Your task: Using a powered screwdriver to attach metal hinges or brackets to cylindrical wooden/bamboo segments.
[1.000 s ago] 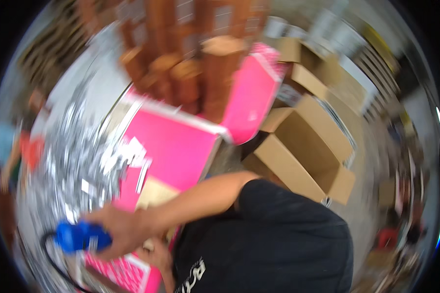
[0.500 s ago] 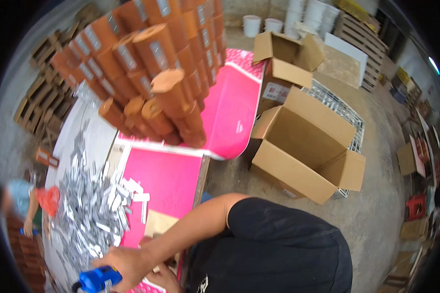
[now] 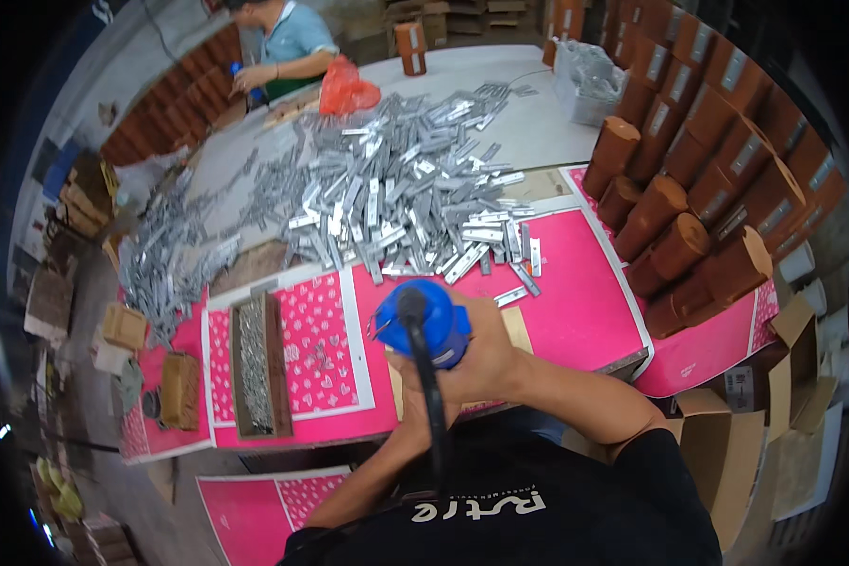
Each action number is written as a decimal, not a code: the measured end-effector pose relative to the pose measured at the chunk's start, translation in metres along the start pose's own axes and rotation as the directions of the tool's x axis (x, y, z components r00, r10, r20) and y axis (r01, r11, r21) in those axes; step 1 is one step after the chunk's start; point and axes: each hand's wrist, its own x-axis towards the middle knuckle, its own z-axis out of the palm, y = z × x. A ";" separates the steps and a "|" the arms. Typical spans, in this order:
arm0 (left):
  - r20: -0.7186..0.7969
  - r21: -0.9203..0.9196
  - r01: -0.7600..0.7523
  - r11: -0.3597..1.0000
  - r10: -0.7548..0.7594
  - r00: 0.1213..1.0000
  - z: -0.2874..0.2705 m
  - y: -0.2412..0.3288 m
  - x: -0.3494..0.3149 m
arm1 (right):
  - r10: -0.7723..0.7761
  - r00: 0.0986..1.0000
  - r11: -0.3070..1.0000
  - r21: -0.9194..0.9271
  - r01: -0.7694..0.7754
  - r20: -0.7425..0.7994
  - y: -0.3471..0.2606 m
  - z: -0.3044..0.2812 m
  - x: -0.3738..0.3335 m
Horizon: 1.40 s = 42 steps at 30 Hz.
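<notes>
My right hand [image 3: 491,354] is wrapped round a blue power tool [image 3: 423,325] with a black cord [image 3: 432,396], held over the pink-covered bench. Below it my left hand [image 3: 429,412] meets the right one; the tool and cord hide its fingers. A pale wooden board [image 3: 517,330] lies under both hands, mostly covered by them. Beyond it spreads a heap of flat silver metal strips [image 3: 377,203], some with holes. To the left stands a narrow wooden tray [image 3: 281,377] filled with small metal pieces [image 3: 254,358].
Stacked reddish-brown blocks [image 3: 684,245] bearing metal strips rise at the right. Open cardboard boxes [image 3: 722,443] stand below them. A co-worker in a blue shirt [image 3: 297,38] is across the table near a red plastic bag [image 3: 347,90]. Brown boxes [image 3: 179,391] sit at the left.
The view has swung left from the block stack and cartons, bringing the metal strips and the tray into the middle. The blue tool stays in my right hand.
</notes>
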 end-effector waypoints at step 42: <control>0.067 0.057 -0.045 0.997 0.041 0.997 -0.005 -0.034 0.001 | 0.148 0.978 0.955 0.234 -0.181 0.150 -0.003 -0.019 -0.007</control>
